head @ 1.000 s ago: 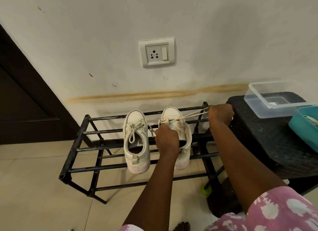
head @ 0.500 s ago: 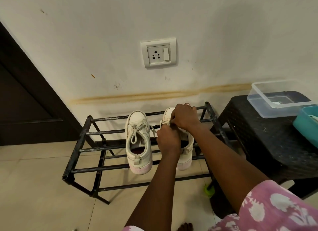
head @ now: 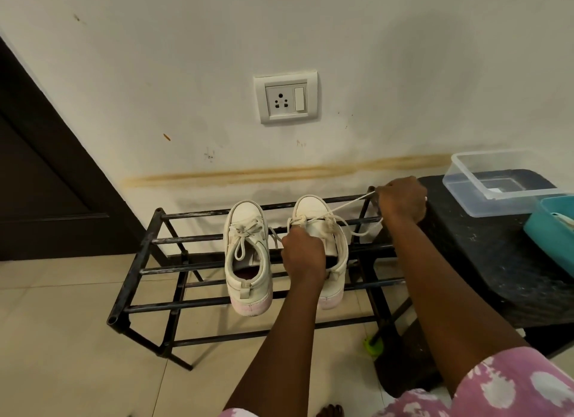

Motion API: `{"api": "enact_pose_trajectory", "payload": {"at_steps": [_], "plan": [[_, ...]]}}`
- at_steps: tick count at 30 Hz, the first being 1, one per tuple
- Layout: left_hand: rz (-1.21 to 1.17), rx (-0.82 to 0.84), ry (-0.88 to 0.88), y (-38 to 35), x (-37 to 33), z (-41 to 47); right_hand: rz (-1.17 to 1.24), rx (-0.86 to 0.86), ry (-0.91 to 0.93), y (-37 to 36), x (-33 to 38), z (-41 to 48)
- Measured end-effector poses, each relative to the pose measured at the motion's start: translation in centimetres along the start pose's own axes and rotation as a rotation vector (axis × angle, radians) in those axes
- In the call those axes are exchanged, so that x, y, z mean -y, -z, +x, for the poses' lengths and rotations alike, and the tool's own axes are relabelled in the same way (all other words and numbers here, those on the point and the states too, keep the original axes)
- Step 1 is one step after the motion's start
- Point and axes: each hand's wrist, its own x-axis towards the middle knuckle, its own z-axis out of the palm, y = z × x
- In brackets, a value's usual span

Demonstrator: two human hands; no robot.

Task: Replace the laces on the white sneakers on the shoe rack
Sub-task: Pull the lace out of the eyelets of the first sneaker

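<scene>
Two white sneakers stand side by side, toes to the wall, on the top bars of a black metal shoe rack (head: 149, 249). The left sneaker (head: 247, 258) is laced and tied in a bow. My left hand (head: 302, 255) grips the tongue area of the right sneaker (head: 310, 208) and covers its opening. My right hand (head: 402, 201) is off to the right over the rack's end, pinching that shoe's lace (head: 348, 204), which runs taut from the eyelets. A slack stretch of lace droops beside the shoe.
A black plastic stool (head: 497, 261) stands right of the rack, carrying a clear plastic box (head: 494, 184) and a teal tray (head: 549, 227). A wall socket (head: 285, 98) is above the shoes. A dark door (head: 37, 180) is on the left. A green object (head: 371, 345) lies on the tiled floor.
My right hand was at the right sneaker's eyelets half a second ago; it has since moved right, drawing the lace out taut. My left hand has stayed on the shoe.
</scene>
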Motion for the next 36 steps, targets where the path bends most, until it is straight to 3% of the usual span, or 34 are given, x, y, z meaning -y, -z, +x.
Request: {"api": "enact_pose_trajectory", "payload": {"at_steps": [5,9,11,14,19,27,33,36], "plan": [[-0.003,0.002,-0.001,-0.1,0.0,0.1,-0.081,-0.056,-0.045,0.9,-1.2,0.3],[-0.007,-0.007,-0.01,-0.1,0.1,0.2,-0.322,0.108,0.287,-0.7,-0.3,-1.8],[-0.012,-0.011,-0.021,-0.2,0.2,0.2,-0.318,0.31,0.486,-1.7,0.8,-3.0],[-0.027,-0.016,-0.041,-0.3,0.3,0.2,-0.413,0.582,0.642,-3.3,2.1,-4.9],[-0.034,-0.016,-0.036,-0.2,0.2,0.1,-0.577,0.487,0.789,-4.4,2.7,-5.6],[-0.003,-0.004,-0.013,0.1,0.0,-0.1,-0.273,0.257,0.5,-2.7,1.0,-3.2],[0.006,0.011,0.008,0.4,-0.3,-0.5,-0.172,-0.001,0.175,-0.2,0.0,-1.0],[-0.004,0.002,0.007,0.3,-0.3,-0.4,-0.187,-0.064,0.104,0.5,-0.4,-0.6]]}}
